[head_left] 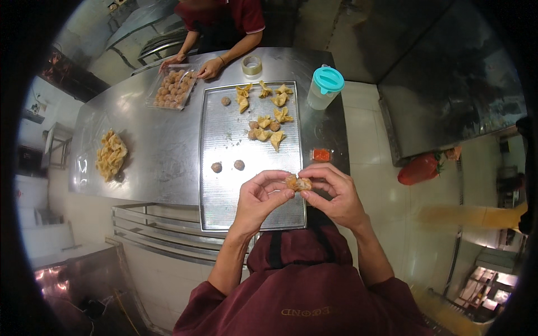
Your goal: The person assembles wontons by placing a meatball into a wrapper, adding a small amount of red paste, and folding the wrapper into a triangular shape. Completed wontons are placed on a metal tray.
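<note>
Just below the frame's centre, slightly right, I held a golden piece (300, 183), its pale inside showing, with the thumb and fingers of my left hand (261, 193) pinched on one end and those of my right hand (335, 192) on the other, presumably to steady it. The metal tray (221, 193) lay beneath, probably to catch whatever dropped.

Fingertips (289, 194) partly hide the small, golden-brown morsel (300, 183); a maroon-shirted co-worker (246, 17) is cut off by the top edge.
</note>
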Demonstrator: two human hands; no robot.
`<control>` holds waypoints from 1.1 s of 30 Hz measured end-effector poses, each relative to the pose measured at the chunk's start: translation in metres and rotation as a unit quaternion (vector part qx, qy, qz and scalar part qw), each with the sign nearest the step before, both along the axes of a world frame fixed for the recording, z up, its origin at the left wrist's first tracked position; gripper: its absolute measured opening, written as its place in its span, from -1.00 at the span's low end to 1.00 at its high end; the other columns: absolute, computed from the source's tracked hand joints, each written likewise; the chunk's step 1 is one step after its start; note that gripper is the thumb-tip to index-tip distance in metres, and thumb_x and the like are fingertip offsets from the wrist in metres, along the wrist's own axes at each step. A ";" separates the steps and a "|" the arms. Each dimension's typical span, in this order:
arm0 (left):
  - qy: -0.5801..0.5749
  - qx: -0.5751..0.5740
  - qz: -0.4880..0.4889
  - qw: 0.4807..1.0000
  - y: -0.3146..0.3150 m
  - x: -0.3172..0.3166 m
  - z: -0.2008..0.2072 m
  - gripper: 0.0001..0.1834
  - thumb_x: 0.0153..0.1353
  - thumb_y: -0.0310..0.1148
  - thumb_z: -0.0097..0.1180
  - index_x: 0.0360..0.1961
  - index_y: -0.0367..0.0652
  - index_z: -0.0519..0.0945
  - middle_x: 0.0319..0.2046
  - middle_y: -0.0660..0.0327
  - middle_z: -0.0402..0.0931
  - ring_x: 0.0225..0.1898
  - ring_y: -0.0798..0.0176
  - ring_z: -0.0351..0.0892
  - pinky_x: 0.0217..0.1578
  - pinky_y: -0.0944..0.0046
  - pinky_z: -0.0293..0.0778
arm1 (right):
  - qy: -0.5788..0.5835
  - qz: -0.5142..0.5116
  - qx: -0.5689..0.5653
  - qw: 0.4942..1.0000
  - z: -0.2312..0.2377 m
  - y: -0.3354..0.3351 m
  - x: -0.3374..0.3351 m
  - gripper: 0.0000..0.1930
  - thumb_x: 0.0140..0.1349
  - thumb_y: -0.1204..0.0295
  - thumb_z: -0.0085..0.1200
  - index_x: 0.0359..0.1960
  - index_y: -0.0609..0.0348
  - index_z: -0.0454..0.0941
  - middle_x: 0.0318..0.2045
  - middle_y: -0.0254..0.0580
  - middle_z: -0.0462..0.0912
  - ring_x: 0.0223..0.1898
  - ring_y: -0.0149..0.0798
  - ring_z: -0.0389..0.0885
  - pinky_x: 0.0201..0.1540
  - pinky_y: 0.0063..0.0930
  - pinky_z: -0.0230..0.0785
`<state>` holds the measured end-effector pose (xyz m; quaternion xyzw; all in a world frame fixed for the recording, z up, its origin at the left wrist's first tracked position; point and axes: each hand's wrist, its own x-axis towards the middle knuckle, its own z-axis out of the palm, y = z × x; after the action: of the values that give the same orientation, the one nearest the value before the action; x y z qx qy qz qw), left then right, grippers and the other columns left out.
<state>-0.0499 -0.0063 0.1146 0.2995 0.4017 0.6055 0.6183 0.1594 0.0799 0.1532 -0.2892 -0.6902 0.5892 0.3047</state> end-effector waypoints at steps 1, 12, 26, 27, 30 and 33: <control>-0.005 0.004 0.006 1.000 0.002 0.001 -0.001 -0.61 0.41 -0.58 0.34 0.22 -0.42 0.58 0.04 0.02 0.73 0.05 0.23 0.76 0.11 0.19 0.74 | 0.000 -0.003 -0.011 1.000 -0.001 0.000 0.001 -0.63 0.38 0.68 0.30 0.20 0.38 0.62 0.16 -0.08 0.59 0.19 -0.27 0.67 0.29 -0.37 0.64; -0.105 -0.027 -0.007 0.994 0.003 0.003 -0.002 -0.63 0.54 -0.51 0.19 0.28 -0.44 0.53 0.10 0.00 0.70 0.07 0.21 0.75 0.17 0.21 0.71 | 0.118 -0.025 -0.176 0.977 -0.014 -0.009 0.007 -0.62 0.46 0.70 0.20 0.26 0.40 0.49 0.16 -0.03 0.65 0.18 -0.32 0.68 0.27 -0.44 0.61; -0.168 -0.027 0.015 0.985 0.007 0.012 -0.007 -0.63 0.56 -0.48 0.18 0.29 -0.41 0.51 0.13 0.05 0.66 0.15 0.22 0.71 0.25 0.22 0.68 | 0.123 -0.073 -0.144 0.979 -0.029 -0.014 0.011 -0.65 0.42 0.71 0.25 0.19 0.37 0.51 0.16 -0.01 0.66 0.19 -0.27 0.69 0.31 -0.36 0.59; -0.164 -0.030 0.023 0.986 0.006 0.014 -0.007 -0.63 0.56 -0.46 0.17 0.29 -0.40 0.52 0.12 0.07 0.67 0.14 0.22 0.71 0.23 0.23 0.67 | 0.121 -0.078 -0.123 0.982 -0.030 -0.014 0.011 -0.65 0.41 0.72 0.26 0.18 0.37 0.51 0.16 0.00 0.66 0.19 -0.26 0.69 0.31 -0.35 0.59; -0.169 -0.035 0.035 0.984 0.007 0.020 -0.008 -0.64 0.58 -0.43 0.17 0.28 -0.38 0.53 0.12 0.11 0.67 0.15 0.22 0.70 0.25 0.22 0.66 | 0.114 -0.094 -0.071 0.986 -0.035 -0.014 0.013 -0.66 0.38 0.75 0.26 0.15 0.37 0.52 0.15 0.03 0.66 0.20 -0.22 0.69 0.31 -0.33 0.60; -0.178 -0.049 0.037 0.982 0.009 0.023 -0.009 -0.65 0.58 -0.42 0.16 0.29 -0.33 0.53 0.14 0.11 0.66 0.19 0.16 0.69 0.28 0.21 0.64 | 0.119 -0.109 -0.060 0.985 -0.041 -0.015 0.018 -0.66 0.36 0.77 0.26 0.13 0.37 0.53 0.14 0.05 0.66 0.20 -0.19 0.69 0.31 -0.31 0.61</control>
<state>-0.0268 0.0030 0.1054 0.1414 0.3251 0.6515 0.6707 0.1777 0.0653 0.1125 -0.3083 -0.5770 0.6229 0.4289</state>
